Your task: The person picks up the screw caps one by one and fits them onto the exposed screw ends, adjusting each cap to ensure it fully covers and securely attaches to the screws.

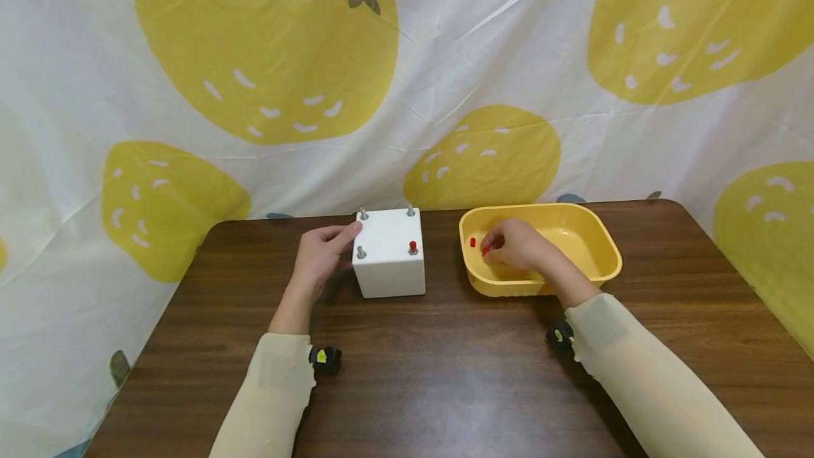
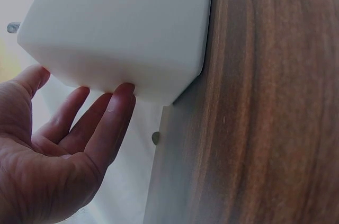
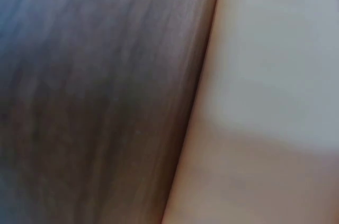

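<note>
A white box (image 1: 389,260) stands on the table with upright metal bolts at its top corners. A small red cap (image 1: 413,247) sits on the near right bolt; the other three bolts are bare, among them the near left bolt (image 1: 361,252). My left hand (image 1: 320,254) touches the box's left side with its fingertips, fingers loosely extended, as the left wrist view confirms. Inside the yellow tub (image 1: 607,271), my right hand (image 1: 518,244) has its thumb and fingers at a small red piece (image 1: 486,251), seemingly pinching it. Another red piece (image 1: 473,242) lies left of that hand.
The brown wooden table (image 1: 432,373) runs up to a white cloth with yellow fruit shapes (image 1: 483,154) behind it. The tub stands right of the box, with a gap between them. In the right wrist view, the tub's outer wall (image 3: 265,75) hides the right hand.
</note>
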Demonstrator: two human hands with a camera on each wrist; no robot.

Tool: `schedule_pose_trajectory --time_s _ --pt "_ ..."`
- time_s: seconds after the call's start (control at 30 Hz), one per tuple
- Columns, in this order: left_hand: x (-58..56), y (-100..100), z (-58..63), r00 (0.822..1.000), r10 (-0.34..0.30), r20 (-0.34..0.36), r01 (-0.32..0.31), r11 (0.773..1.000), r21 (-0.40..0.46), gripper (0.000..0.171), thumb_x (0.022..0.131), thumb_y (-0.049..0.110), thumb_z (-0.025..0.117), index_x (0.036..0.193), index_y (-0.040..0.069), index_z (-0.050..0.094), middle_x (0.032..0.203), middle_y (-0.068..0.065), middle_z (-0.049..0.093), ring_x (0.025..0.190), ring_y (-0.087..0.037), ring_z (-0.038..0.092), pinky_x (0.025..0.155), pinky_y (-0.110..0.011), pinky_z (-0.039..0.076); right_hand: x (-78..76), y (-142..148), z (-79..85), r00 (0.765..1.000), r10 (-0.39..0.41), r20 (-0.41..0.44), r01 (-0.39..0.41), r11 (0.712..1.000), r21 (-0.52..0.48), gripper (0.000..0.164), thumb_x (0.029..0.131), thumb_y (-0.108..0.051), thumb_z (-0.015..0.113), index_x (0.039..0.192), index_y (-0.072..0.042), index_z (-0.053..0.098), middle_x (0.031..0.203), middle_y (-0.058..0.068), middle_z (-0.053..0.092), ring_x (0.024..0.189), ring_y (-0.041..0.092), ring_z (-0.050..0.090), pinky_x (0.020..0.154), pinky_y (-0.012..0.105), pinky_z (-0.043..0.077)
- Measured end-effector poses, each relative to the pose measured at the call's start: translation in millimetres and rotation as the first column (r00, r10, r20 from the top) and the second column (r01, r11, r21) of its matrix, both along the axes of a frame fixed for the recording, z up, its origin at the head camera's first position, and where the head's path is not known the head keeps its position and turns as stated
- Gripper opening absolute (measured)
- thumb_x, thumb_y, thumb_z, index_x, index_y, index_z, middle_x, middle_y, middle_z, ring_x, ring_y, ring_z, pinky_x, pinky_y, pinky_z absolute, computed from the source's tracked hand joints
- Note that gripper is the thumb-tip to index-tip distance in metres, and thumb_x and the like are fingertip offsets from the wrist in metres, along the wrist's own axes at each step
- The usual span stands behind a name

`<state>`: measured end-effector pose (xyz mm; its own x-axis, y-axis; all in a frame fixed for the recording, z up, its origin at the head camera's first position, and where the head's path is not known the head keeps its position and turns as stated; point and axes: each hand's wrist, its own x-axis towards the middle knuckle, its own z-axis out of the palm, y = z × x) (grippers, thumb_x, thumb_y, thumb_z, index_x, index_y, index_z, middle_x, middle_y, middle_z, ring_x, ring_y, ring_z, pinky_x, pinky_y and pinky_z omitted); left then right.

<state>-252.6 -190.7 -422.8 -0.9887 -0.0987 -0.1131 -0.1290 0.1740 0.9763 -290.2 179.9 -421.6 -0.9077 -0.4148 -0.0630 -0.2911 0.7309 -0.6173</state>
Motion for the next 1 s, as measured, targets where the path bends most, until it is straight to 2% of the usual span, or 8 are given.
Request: schedule_pose_trajectory --time_s 0.2,0.43,0.73,1.0 --pt "0.6 0 0.8 1.0 -0.003 0.01 0.003 1.0 -0.001 0.06 0.097 0.05 0.077 0.132 0.003 0.073 0.129 -0.016 0.071 0.11 -0.027 0.069 0.095 -0.052 0.06 2.4 2 4.1 1.0 -0.012 0.015 0.012 0.999 -0.034 0.011 0.092 -0.003 0.079 0.102 0.0 0.077 0.096 0.007 0.073 0.088 0.023 0.061 0.079 0.033 0.05" --pt "0.9 0 1.3 1.0 -0.001 0.015 0.001 1.0 -0.003 0.06 0.097 0.05 0.076 0.133 0.003 0.072 0.13 -0.016 0.071 0.11 -0.028 0.069 0.096 -0.052 0.06 7.8 1 13.7 1.0 0.01 -0.011 -0.011 0.993 -0.119 0.014 0.094 -0.002 0.078 0.106 0.002 0.075 0.097 0.009 0.073 0.09 0.025 0.063 0.082 0.036 0.053" --pt "0.3 -1 0.7 1.0 -0.001 0.014 0.001 1.0 0.0 0.06 0.097 0.05 0.077 0.133 0.003 0.072 0.129 -0.017 0.071 0.11 -0.028 0.07 0.095 -0.052 0.06 12.8 -2 24.4 0.999 0.0 0.041 0.01 0.971 -0.237 0.019 0.096 -0.009 0.08 0.112 0.0 0.075 0.101 0.009 0.073 0.088 0.025 0.062 0.072 0.034 0.055" --pt "-0.6 -1 -0.1 1.0 -0.003 0.011 0.003 1.0 0.001 0.059 0.097 0.05 0.077 0.132 0.003 0.073 0.129 -0.016 0.071 0.109 -0.028 0.07 0.093 -0.05 0.061 17.5 -9 34.7 0.998 0.002 0.062 0.015 0.959 -0.285 0.022 0.097 -0.016 0.08 0.115 -0.004 0.075 0.104 0.009 0.073 0.094 0.029 0.065 0.076 0.038 0.056"
